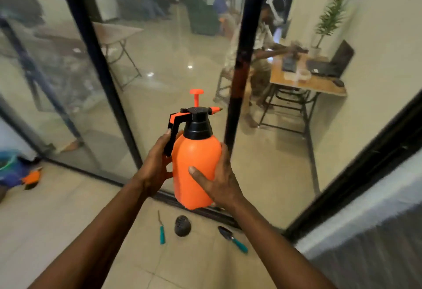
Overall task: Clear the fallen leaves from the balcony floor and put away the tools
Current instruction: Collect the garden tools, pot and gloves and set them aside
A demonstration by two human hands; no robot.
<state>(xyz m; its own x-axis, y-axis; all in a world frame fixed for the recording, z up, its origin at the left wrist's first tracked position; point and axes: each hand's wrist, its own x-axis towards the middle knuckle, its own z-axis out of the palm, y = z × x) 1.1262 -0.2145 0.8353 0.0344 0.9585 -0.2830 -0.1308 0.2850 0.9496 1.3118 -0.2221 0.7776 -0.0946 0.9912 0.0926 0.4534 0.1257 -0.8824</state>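
An orange pump sprayer bottle (196,165) with a black cap and handle is held upright in front of me, above the balcony floor. My left hand (157,165) grips it at the black handle side. My right hand (219,181) wraps around the bottle's right side, thumb across the front. On the tiled floor below lie a teal-handled weeder (161,231), a dark round object (182,225) and a teal-handled trowel (233,239). No leaves are visible on the floor.
A glass sliding door with black frames (109,97) stands just ahead; its track runs along the floor. Behind the glass a person sits at a wooden desk (303,81). At far left on the floor lie blue and orange items (25,174). A wall ledge (365,202) runs at right.
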